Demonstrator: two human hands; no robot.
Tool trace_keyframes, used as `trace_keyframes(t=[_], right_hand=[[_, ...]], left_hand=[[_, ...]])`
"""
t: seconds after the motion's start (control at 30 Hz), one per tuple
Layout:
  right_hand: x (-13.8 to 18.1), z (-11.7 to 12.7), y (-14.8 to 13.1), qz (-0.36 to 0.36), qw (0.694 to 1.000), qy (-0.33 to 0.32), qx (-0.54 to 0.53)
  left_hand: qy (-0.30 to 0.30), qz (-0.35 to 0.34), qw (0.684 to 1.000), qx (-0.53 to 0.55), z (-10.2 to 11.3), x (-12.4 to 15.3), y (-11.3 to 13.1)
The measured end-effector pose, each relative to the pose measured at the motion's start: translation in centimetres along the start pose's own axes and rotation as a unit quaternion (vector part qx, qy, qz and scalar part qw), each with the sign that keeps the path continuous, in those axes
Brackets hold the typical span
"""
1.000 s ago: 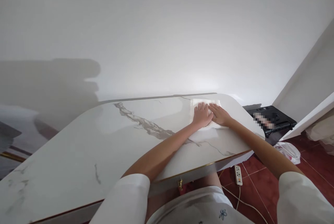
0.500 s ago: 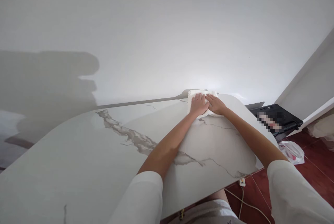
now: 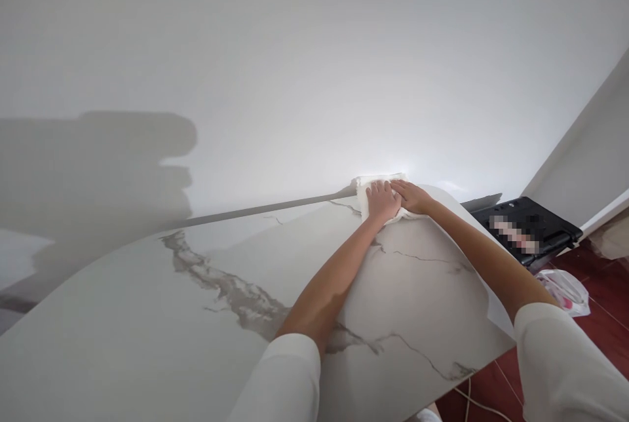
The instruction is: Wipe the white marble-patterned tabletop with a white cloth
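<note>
A white folded cloth (image 3: 368, 184) lies at the far edge of the white marble table (image 3: 196, 317), close to the wall. My left hand (image 3: 382, 200) lies flat on the cloth with its fingers stretched out. My right hand (image 3: 411, 196) rests flat beside it, also on the cloth, and the two hands touch. Both arms reach far across the tabletop. Most of the cloth is covered by the hands.
A white wall stands right behind the table. A black case (image 3: 528, 229) sits on the floor at the right, with a plastic bag (image 3: 565, 289) beside it. A white cord (image 3: 476, 399) runs over the red tiled floor.
Both hands have slid the cloth away from me to the table's far edge by the wall. My head has leaned forward over the table.
</note>
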State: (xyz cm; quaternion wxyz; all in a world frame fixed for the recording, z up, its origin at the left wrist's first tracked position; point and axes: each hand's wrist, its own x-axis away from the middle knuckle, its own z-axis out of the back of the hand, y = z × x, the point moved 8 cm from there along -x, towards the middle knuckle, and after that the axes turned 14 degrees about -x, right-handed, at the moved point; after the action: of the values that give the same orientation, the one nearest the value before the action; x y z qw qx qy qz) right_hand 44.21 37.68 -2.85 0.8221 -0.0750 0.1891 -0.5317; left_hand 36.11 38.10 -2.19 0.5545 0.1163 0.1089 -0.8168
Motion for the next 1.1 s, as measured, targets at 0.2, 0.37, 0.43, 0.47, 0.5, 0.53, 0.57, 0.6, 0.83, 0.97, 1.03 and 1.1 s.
trace_keyframes(t=[0.2,0.37,0.43,0.47,0.5,0.53,0.57,0.6,0.83,0.97,1.03,1.1], right_hand=[[0.7,0.5,0.7,-0.022,1.0,0.011,0.013],[1.9,0.4,0.0,-0.024,0.999,0.016,0.023],[2.9,0.4,-0.3,-0.022,0.999,0.021,0.02],[3.4,0.4,-0.5,-0.019,0.999,0.024,0.018],[3.9,0.4,-0.7,-0.016,0.999,0.027,0.015],[4.4,0.4,-0.9,-0.012,0.999,0.029,0.012],[4.9,0.4,-1.1,-0.008,0.999,0.032,0.009],[5.5,0.4,-1.4,-0.006,0.999,0.035,0.007],[9.3,0.5,-3.5,-0.011,0.999,0.04,-0.003],[12.1,0.6,-5.5,0.009,0.999,0.035,-0.004],[13.7,0.6,-6.6,0.018,0.999,0.029,-0.004],[15.2,0.5,-7.7,0.016,1.0,0.02,-0.002]], left_hand=[[0.007,-0.019,1.0,0.002,0.0,-0.2,0.9],[-0.007,-0.032,0.999,0.009,0.3,1.1,1.0],[-0.01,-0.038,0.999,0.013,0.6,2.0,1.3],[-0.011,-0.04,0.999,0.015,0.7,2.5,1.5],[-0.012,-0.043,0.999,0.016,0.9,3.0,1.7],[-0.013,-0.046,0.999,0.017,1.1,3.6,1.8],[-0.014,-0.049,0.999,0.018,1.3,4.1,2.0],[-0.014,-0.051,0.998,0.02,1.5,4.6,2.2],[-0.028,-0.063,0.997,0.026,3.1,8.7,3.2],[-0.038,-0.07,0.997,0.018,4.2,11.9,3.9],[-0.039,-0.072,0.997,0.012,4.7,13.6,4.2],[-0.037,-0.075,0.996,0.009,5.2,15.2,4.5]])
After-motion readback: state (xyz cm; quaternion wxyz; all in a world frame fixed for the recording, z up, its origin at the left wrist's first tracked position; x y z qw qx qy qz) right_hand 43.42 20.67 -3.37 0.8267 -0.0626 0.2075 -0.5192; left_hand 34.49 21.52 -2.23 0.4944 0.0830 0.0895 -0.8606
